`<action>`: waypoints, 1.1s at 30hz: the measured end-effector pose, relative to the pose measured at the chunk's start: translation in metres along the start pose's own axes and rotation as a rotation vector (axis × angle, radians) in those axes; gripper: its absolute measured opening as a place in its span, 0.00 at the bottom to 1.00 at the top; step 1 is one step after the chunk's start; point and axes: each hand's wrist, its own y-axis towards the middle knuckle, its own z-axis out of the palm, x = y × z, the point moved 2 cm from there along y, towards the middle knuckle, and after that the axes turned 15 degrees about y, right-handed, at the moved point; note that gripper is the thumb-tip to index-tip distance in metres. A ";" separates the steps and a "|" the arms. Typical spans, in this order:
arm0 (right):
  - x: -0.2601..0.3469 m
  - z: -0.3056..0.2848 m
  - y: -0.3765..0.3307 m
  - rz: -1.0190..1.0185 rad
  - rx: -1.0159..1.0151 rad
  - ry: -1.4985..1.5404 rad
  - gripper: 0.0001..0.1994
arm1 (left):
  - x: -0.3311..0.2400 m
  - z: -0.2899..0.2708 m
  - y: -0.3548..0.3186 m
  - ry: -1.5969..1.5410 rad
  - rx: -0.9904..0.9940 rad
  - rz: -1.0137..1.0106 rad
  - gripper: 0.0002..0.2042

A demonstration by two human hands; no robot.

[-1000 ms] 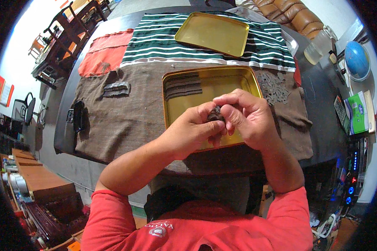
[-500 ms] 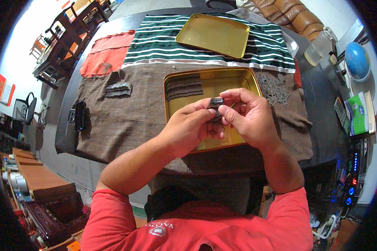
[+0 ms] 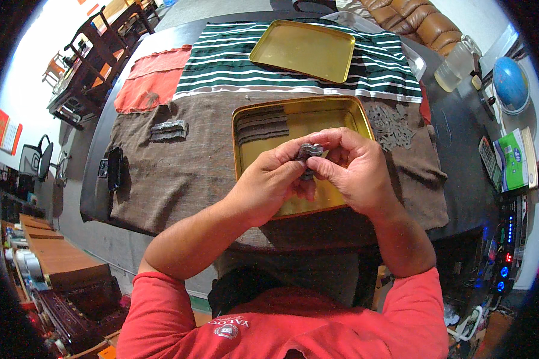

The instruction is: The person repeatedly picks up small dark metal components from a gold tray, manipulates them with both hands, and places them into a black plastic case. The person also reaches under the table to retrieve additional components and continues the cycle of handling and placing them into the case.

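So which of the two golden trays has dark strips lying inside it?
The nearer golden tray, on the brown cloth right under both hands, holds a row of dark strips. The far tray, on the striped cloth, shows nothing inside.

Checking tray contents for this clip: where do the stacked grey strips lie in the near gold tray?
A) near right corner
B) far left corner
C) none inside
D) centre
B: the grey strips lie stacked in the far left corner of the near gold tray.
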 end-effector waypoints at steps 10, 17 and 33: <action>0.004 0.002 -0.004 -0.148 -0.017 -0.183 0.11 | -0.001 -0.001 -0.001 -0.197 -0.003 -0.059 0.19; 0.001 0.005 -0.001 -0.368 0.045 -0.406 0.15 | 0.010 -0.005 0.002 -0.188 0.016 -0.036 0.16; 0.000 0.011 -0.002 -0.522 0.146 -0.567 0.30 | 0.011 -0.001 0.000 -0.047 0.001 -0.023 0.13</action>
